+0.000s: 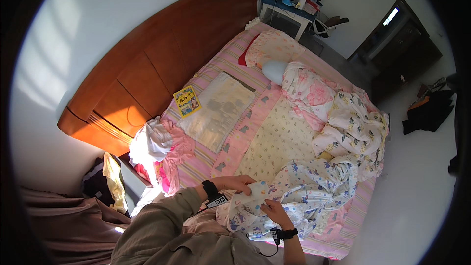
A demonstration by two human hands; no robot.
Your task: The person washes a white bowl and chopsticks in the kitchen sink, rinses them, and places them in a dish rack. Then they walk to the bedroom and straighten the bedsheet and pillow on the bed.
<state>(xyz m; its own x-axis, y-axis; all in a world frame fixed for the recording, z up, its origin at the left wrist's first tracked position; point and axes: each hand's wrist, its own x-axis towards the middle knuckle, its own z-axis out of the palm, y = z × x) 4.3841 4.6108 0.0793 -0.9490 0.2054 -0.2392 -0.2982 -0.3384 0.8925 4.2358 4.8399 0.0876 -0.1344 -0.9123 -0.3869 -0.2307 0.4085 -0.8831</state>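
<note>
Both of my hands are at the near edge of a bed, over a crumpled white quilt (312, 184) printed with blue cartoon figures. My left hand (235, 184) pinches the quilt's upper left edge between thumb and fingers. Just to the right and lower, my right hand (275, 211) grips a fold of the same quilt. A corner of it hangs between and below the hands. Beyond lies a cream patterned sheet (272, 136), and farther right a bunched pineapple-print quilt (353, 125) touches the blue-figured one.
A pillow (220, 106) and a yellow book (186, 101) lie near the wooden headboard (162, 51). White and pink clothes (152, 141) are heaped at the left corner. A pink floral quilt (309, 88) and another pillow (272, 46) are farther off. A desk (290, 13) stands beyond the bed.
</note>
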